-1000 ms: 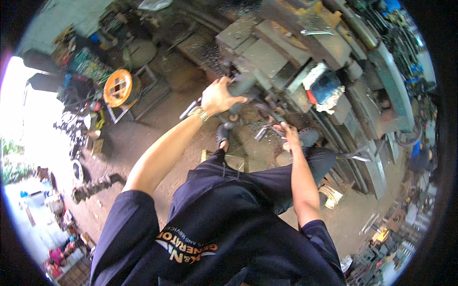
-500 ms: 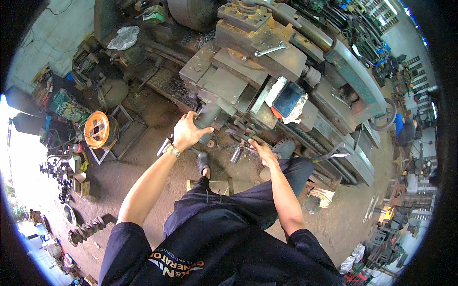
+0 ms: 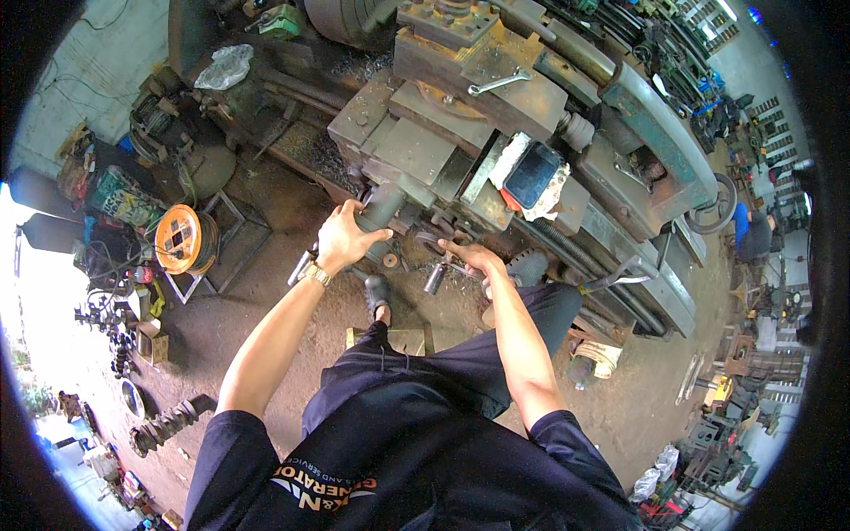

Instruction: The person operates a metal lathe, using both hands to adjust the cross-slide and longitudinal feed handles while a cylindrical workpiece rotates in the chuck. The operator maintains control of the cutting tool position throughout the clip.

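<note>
My left hand [image 3: 345, 237] is curled over the outer end of a dark metal cylinder [image 3: 382, 207] on the front of a lathe carriage [image 3: 412, 152], its thumb pointing right. A shiny crank handle [image 3: 304, 265] sticks out beside that wrist, which wears a metal-band watch. To the right and lower, my right hand [image 3: 476, 257] is closed on the rim of a handwheel [image 3: 430, 240]; some fingers are hidden behind the palm. The wheel's cylindrical grip [image 3: 434, 280] hangs free, nearer to me. My feet and legs are below the machine.
On the carriage lie a combination wrench [image 3: 498, 82] and a dark phone [image 3: 533, 175] on a white cloth. The tailstock [image 3: 660, 133] stands to the right. At left, an orange cable reel [image 3: 187, 241] sits by a metal frame; a crankshaft-like part [image 3: 170, 426] lies on the floor.
My right hand has shifted a little left and away from me along the handwheel, its fingers straighter. The left hand has stayed at the cylinder. The whole view has shifted slightly.
</note>
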The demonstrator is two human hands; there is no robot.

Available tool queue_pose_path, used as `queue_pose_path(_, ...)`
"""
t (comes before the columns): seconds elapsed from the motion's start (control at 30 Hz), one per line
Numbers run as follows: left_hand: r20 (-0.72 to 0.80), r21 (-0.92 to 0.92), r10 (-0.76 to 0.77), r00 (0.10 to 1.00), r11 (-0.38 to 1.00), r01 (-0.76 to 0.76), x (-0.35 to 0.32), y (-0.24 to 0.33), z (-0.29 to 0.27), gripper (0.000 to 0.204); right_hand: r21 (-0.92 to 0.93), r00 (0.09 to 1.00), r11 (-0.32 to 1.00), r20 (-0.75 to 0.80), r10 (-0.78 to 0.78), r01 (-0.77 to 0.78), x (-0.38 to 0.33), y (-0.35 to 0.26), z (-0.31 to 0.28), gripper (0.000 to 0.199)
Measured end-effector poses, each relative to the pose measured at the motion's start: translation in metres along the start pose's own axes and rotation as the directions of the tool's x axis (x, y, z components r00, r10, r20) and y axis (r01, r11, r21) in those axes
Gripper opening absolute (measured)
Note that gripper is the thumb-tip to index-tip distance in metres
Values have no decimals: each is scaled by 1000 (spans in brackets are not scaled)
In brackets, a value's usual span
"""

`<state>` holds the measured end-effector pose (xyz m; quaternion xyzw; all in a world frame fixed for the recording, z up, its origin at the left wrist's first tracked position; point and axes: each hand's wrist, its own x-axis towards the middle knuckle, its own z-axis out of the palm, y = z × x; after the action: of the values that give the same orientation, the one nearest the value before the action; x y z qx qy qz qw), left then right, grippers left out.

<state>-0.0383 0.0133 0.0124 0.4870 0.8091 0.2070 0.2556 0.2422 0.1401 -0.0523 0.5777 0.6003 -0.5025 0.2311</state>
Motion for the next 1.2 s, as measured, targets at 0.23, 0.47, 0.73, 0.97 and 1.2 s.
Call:
queue_pose_path(0.23,5,-3,-9,1000,1000,9,0,1,-1,83,67,969,977,-162,-189,202,15,17,11,97)
queue_pose_path(0.47,2,7,3,1000,1000,-3,1,-1,1,83,87,950,968,-230,-211,236,20,25,17,94)
queue_pose_path(0.73,-2,22,-4,1000,1000,4,1,-1,2,82,54,942,978,-286,-177,200,20,27,20,91)
queue_pose_path(0.97,-17,19,10,1000,1000,-10,2,-3,4,83,168,978,970,-144,-153,177,19,29,15,93)
queue_pose_path(1.2,-9,11,7,1000,1000,-7,3,-4,3,82,163,977,979,-193,-88,120,23,32,17,90)
